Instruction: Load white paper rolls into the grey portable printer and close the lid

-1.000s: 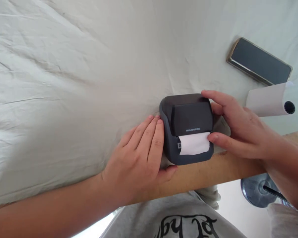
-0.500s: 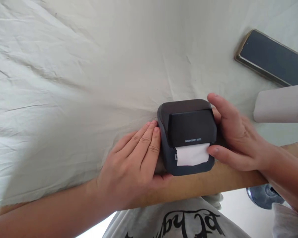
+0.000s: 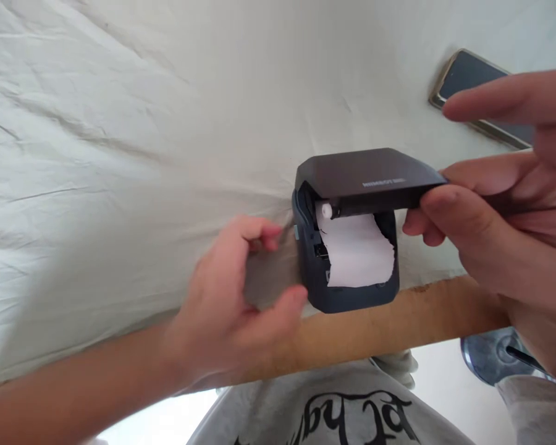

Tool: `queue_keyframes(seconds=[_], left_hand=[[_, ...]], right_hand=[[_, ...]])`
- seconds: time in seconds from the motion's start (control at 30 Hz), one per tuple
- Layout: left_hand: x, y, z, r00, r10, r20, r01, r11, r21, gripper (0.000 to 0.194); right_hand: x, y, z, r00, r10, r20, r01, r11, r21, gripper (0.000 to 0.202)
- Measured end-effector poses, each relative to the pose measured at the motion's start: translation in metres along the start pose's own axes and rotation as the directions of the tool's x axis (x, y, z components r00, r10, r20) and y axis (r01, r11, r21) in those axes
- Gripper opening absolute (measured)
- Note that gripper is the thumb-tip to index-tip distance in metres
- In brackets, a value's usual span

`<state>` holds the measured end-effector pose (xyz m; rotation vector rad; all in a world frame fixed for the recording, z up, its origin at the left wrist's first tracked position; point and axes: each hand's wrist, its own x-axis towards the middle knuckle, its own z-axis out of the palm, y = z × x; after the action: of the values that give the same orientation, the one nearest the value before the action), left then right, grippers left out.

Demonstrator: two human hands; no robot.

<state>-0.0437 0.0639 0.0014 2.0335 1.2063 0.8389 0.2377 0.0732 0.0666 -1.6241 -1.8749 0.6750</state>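
Currently | right hand [image 3: 509,244]: grip pinching raised lid [image 3: 361,170] | left hand [image 3: 225,290]: loose, beside printer [image 3: 352,300]

A creased pale cloth [image 3: 167,111] covers the table [image 3: 445,303], whose bare wooden edge [image 3: 375,329] runs from four to seven o'clock. On it stand a dark printer [image 3: 359,300], just off centre toward three, and a phone [image 3: 472,71], partly hidden, at two.

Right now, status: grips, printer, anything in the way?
Right grip pinching raised lid. Left grip open beside printer. Paper lying forward across printer's opening. Phone clear of printer.
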Motion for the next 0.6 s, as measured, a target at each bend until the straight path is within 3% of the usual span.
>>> queue_keyframes(seconds=[0.07,0.13,0.33,0.47,0.6], left_hand=[[0.003,-0.001,-0.003,0.995,-0.090,-0.045,0.083,0.987,-0.136,0.018],[0.005,0.000,-0.004,0.988,-0.138,-0.070,0.122,0.973,-0.197,0.018],[0.011,0.005,-0.003,0.983,-0.168,-0.071,0.150,0.966,-0.209,0.026],[0.015,0.006,-0.011,0.987,-0.156,-0.040,0.145,0.967,-0.211,0.037],[0.019,0.012,-0.019,0.990,0.011,0.140,0.015,0.984,-0.180,0.055]], right_hand=[[0.002,-0.017,0.007,0.983,0.146,-0.111,-0.145,0.989,0.016,0.045],[0.005,-0.024,0.010,0.969,0.201,-0.140,-0.201,0.979,0.014,0.045],[0.015,0.008,0.005,0.996,-0.076,-0.046,0.080,0.992,0.093,0.043],[0.014,0.023,0.011,0.992,-0.063,-0.112,0.070,0.996,0.058,0.045],[0.015,0.021,0.018,0.983,-0.115,-0.144,0.130,0.986,0.106,0.033]])
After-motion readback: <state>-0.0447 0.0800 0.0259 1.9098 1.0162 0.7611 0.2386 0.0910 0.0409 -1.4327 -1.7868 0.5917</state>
